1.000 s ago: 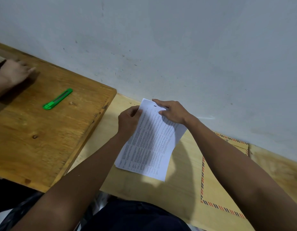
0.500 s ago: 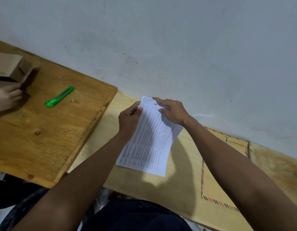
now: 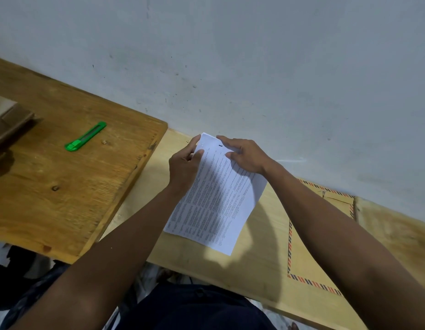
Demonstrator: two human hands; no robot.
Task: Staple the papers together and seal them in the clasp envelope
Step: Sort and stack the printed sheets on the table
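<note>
grey wall (image 3: 230,55) fills the upper frame, behind the grip. two wooden surfaces: darker table (image 3: 64,186) to the left of the grip, paler desk (image 3: 230,258) directly under it.

clasp envelope (image 3: 309,246), tan with striped red-blue border, lies flat on the pale desk to the right of the grip, partly under the right forearm.

papers (image 3: 218,198), printed white sheets, held at their far edge above the desk, near edge toward the body. small dark mark near the top edge between the two hands; cannot tell if it is a staple.

left hand (image 3: 184,166): thumb and fingers pinched closed on the papers' top-left corner.
right hand (image 3: 245,154): fingers pressed on the top-right part, thumb on the sheet; gripping.

cardboard box (image 3: 6,122) far left of the grip. green utility knife (image 3: 85,136) between box and grip, on the darker table.
</note>
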